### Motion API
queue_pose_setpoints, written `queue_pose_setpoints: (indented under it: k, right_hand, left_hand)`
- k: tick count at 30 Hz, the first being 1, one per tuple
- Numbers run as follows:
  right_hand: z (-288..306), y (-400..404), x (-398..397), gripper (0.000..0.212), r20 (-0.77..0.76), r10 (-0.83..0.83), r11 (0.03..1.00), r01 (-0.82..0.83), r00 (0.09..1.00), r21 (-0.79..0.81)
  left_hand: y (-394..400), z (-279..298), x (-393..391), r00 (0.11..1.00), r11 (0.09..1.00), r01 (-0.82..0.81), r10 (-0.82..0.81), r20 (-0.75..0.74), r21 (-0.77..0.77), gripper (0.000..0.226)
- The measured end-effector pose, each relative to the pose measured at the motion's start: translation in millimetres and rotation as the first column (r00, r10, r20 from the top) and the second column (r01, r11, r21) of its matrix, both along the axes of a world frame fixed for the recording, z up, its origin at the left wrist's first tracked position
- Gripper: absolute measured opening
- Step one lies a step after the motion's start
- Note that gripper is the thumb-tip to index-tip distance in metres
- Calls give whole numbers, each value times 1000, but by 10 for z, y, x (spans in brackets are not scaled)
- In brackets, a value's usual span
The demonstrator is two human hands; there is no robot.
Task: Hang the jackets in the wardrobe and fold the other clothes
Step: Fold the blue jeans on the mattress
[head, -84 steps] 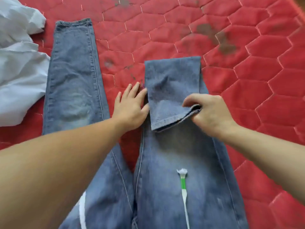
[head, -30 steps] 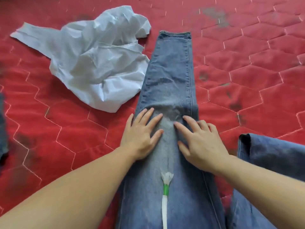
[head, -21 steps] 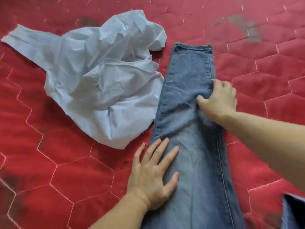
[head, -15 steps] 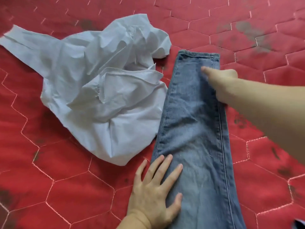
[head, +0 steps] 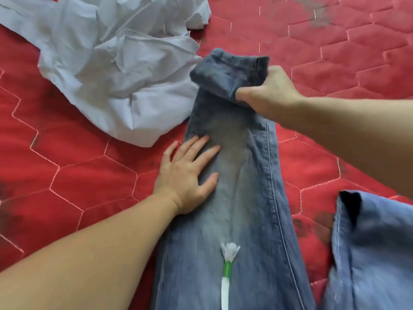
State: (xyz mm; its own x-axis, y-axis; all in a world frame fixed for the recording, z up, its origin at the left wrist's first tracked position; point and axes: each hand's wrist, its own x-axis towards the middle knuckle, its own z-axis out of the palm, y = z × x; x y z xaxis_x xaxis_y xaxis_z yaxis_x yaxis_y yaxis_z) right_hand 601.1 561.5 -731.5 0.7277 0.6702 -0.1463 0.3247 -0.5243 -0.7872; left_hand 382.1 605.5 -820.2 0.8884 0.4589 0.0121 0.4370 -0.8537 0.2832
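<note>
The jeans (head: pixel 237 198) lie lengthwise on a red quilted mat (head: pixel 67 171), one leg stretched away from the person. The right hand (head: pixel 268 90) grips the far hem end, fingers and thumb curled round a doubled-over bunch of denim lifted clear of the mat. The left hand (head: pixel 187 173) lies flat, fingers straight and spread, pressing the leg near its left edge. Judged as handled: denim is heavy for cloth and fairly stiff, not slippery, not fragile — it should take a crease and stay where laid. The hem is the sound place to hold, since the stitched edge will not stretch. A crumpled white shirt (head: pixel 116 70) touches the leg's left edge near the raised end and could catch under the fold. The other, already doubled leg (head: pixel 368 249) sits lower right — apart. A white and green tag (head: pixel 228 271) lies on the denim.
</note>
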Motion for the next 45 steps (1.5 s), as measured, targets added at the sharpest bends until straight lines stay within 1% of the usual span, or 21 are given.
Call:
queue_pose_setpoints:
  k: [2,4,5,6,8,10,11,13,15,16,17,20,23,26,30,33,34,36,40,42,45]
  right_hand:
    - [-101,-456,-358,3,66,150,986,-145,986,-84]
    - [-164,-884,-685,19,171,277,953,-248,945,-174]
    - [-167,-1066,-853,22,210,321,938,-280,923,-204]
    - [-184,-1226,-999,20,230,355,927,-310,906,-210]
    - [-196,-1499,-1239,4,271,349,934,-312,897,-173]
    - [-206,-1742,-1442,15,335,356,935,-331,872,-132]
    - [-191,-1843,-1541,17,341,369,929,-346,865,-129]
    - [-127,-2030,-1727,19,305,400,916,-369,864,-157]
    - [-104,-2218,-1885,19,308,424,906,-394,852,-158]
    - [-88,-2309,-1961,18,326,437,899,-412,838,-147]
    - [-75,-2408,-2032,19,347,446,894,-425,825,-140]
    - [-94,-2709,-2222,25,401,511,859,-470,760,-204]
    - [-115,-2943,-2427,24,471,581,812,-509,663,-285]
    - [-130,-3075,-2597,28,501,604,794,-523,620,-310]
    - [-161,-3187,-2723,25,479,631,775,-509,610,-373]
    - [-220,-3240,-2801,22,454,655,755,-489,604,-438]
    - [-248,-3259,-2835,25,458,648,760,-478,609,-441]
    - [-276,-3317,-2924,32,470,633,774,-474,615,-421]
    - [-308,-3524,-3087,22,467,609,793,-490,641,-361]
    - [-330,-3641,-3138,20,402,612,789,-491,681,-369]
    - [-278,-3758,-3220,32,340,647,754,-503,683,-423]
  left_hand:
    - [-2,58,-25,1000,998,-16,14,-25,-67,71]
    - [-45,137,-166,996,981,-75,83,40,-177,71]
    - [-114,188,-292,987,966,-113,136,86,-232,68]
    - [-205,208,-460,976,945,-152,189,108,-288,67]
    - [-416,286,-796,953,879,-227,289,91,-419,71]
    - [-608,414,-1035,936,834,-265,343,80,-484,77]
    - [-683,485,-1112,947,861,-243,311,84,-446,79]
    - [-841,606,-1202,986,954,-112,141,86,-278,74]
    - [-1010,711,-1256,987,988,55,-31,158,-147,45]
    - [-1082,745,-1295,975,987,130,-110,191,-98,32]
    - [-1163,786,-1344,964,979,193,-177,200,-64,29]
    - [-1362,817,-1570,944,950,304,-290,158,-76,29]
    - [-1543,821,-1821,928,926,371,-368,61,-66,25]
    - [-1671,823,-1973,922,916,384,-388,-8,-117,20]
    - [-1830,818,-2048,907,901,397,-415,-77,-177,23]
    - [-1941,830,-2075,877,900,357,-416,-243,-252,28]
    - [-1964,802,-2094,873,911,333,-396,-285,-244,30]
    - [-2046,805,-2135,889,922,318,-372,-268,-223,31]
    - [-2193,687,-2332,939,951,271,-295,-175,-149,28]
    - [-2287,637,-2452,939,963,236,-260,-226,-127,31]
    - [-2459,662,-2543,934,980,181,-197,-298,-81,41]
